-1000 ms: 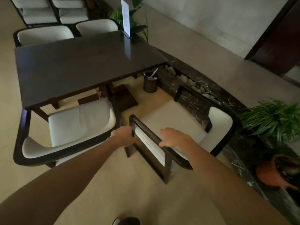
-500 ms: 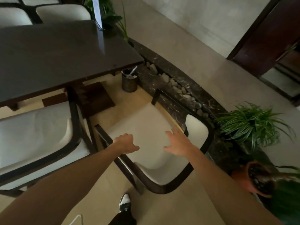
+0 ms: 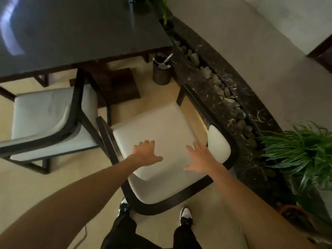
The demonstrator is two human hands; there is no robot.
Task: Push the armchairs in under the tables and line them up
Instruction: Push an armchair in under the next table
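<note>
A dark-framed armchair with a cream seat (image 3: 161,126) stands directly below me, its curved back toward my feet, pulled out from the dark table (image 3: 80,33). My left hand (image 3: 145,152) hovers open over the seat near the left armrest. My right hand (image 3: 199,157) is open too, fingers spread, over the seat near the cream right arm pad. Neither hand grips the frame. A second armchair (image 3: 45,119) stands to the left, its front partly under the table edge.
A small dark bin (image 3: 161,72) stands on the floor by the table corner. A marble-edged bed of pebbles (image 3: 224,97) curves along the right of the chair. Potted plants (image 3: 301,153) sit at right. My shoes (image 3: 186,215) are just behind the chair back.
Both hands let go of the chair's armrest and now hover open over the seat. I have moved round behind the chair, so its back now faces me.
</note>
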